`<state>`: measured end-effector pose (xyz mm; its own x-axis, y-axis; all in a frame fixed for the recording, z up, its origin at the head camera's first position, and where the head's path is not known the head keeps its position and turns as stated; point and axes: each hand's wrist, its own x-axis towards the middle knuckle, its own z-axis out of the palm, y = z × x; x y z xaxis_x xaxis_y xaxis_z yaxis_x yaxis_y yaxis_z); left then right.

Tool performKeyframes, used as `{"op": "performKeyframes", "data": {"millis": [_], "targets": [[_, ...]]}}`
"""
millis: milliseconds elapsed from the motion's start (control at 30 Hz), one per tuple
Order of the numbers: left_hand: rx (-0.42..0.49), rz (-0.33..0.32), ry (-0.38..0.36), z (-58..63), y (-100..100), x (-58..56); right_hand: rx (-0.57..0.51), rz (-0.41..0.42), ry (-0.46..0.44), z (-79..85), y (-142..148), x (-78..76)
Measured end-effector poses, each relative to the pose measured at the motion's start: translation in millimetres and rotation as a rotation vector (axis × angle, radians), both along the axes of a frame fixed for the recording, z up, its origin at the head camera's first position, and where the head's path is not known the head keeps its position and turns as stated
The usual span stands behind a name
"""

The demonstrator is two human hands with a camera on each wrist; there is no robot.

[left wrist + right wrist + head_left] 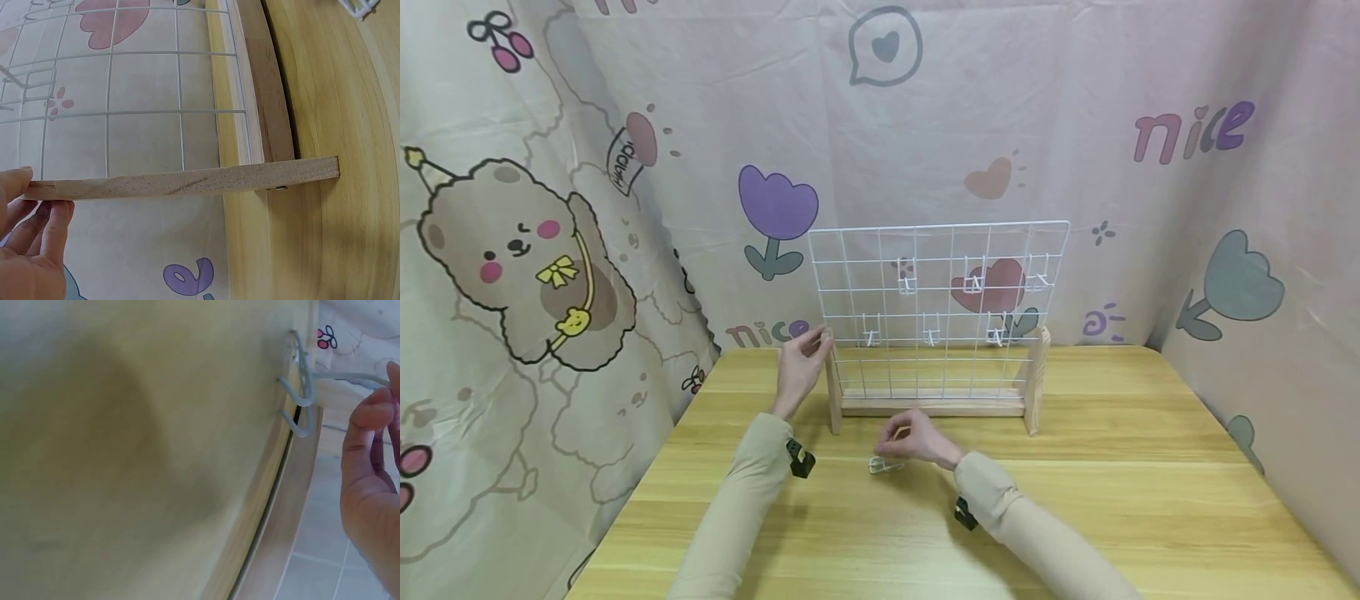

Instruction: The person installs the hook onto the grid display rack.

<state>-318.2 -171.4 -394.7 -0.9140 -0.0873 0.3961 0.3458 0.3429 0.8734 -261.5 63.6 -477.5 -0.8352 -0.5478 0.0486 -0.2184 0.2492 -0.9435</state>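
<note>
A white wire grid rack (940, 367) stands upright in a wooden frame on the table. My left hand (800, 367) pinches the top of the frame's left wooden post (181, 182) between thumb and fingers. In front of the rack, my right hand (917, 437) pinches a white wire hook (877, 466) by its stem. The right wrist view shows the hook's bent prongs (303, 394) pointing away from the fingertips. Several similar hooks hang on the grid in two rows, including an upper-row hook (907, 285) and a lower-row hook (931, 336).
The yellow wood-grain table (1120, 500) extends to both sides of the rack. Behind it hangs a printed curtain (880, 150) with tulips and hearts, which continues down the left and right sides. A wooden crossbar (932, 408) joins the two posts low down.
</note>
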Motion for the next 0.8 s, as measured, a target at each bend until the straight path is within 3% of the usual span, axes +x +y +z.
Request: {"op": "performKeyframes", "data": {"millis": [567, 800], "targets": [[-0.015, 0.001, 0.028, -1.1, 0.3, -0.7, 0.041, 0.003, 0.117, -2.9, 50.1, 1.3], [0.011, -0.016, 0.021, -1.9, -0.4, -1.4, 0.051, -0.037, 0.130, -0.7, 71.8, 1.1]]}}
